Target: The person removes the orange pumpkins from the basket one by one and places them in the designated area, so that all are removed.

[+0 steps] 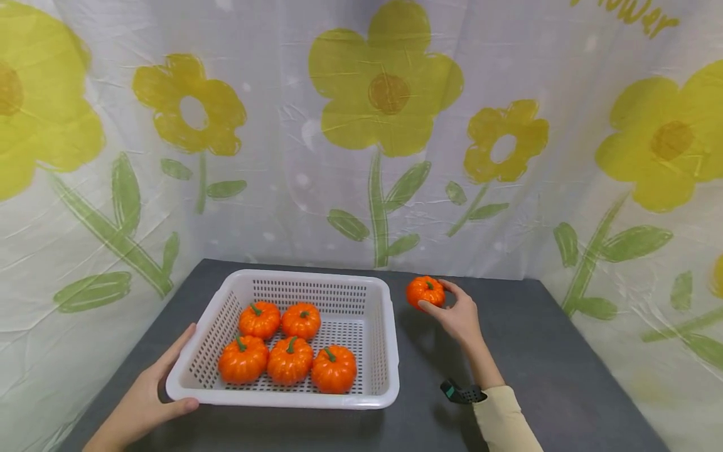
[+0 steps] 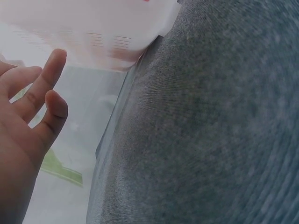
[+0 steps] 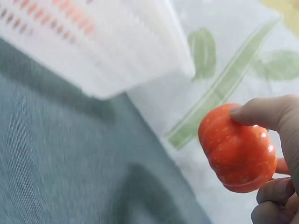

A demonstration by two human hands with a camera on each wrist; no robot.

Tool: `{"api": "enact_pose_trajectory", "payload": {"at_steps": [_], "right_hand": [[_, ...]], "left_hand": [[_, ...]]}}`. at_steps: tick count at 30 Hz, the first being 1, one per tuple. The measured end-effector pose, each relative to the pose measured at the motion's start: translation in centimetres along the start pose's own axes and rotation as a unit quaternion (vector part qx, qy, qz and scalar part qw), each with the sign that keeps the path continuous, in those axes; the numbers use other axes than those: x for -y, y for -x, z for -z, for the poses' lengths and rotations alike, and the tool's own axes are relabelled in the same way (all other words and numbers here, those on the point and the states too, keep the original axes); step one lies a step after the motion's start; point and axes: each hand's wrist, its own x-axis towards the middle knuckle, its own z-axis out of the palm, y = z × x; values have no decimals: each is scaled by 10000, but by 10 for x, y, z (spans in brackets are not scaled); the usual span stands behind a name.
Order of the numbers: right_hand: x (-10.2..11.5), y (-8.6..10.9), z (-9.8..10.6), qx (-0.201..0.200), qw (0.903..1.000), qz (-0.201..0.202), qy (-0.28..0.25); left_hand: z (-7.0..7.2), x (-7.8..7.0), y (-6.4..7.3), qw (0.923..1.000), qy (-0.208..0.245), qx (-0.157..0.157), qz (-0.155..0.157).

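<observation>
At the left, the left hand is spreading around the near-left corner of a white basket, thumb well apart from the fairly straight fingers; how firmly it is pressing, one cannot tell. The basket, slotted in its walls and floor, is resting on the dark tabletop. Five orange pumpkins with green stems are sitting inside, two in the back row and three in front, filling mostly the left and middle. Beyond the basket's right rim, the right hand is holding a sixth pumpkin above the tabletop, thumb and fingers pinching its opposite sides. A dark band is circling that wrist, beside a pale sleeve. Farther right, yellow writing is running along the flowered sheet, ending in "ower", its beginning cut by the top edge.
</observation>
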Motion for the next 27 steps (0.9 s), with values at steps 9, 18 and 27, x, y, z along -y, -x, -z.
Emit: {"api": "enact_pose_trajectory", "payload": {"at_steps": [9,18,27], "right_hand": [[-35,-11,-8,-94,9994,-196,287],[-52,-16,-16,-27,9991,-255,327],[-65,-16,-25,57,9997,-240,-37]], "left_hand": [[0,-1,-1,10000,-18,73,57],[0,3,2,9995,-149,108,242],[1,0,0,9998,-86,94,139]]}}
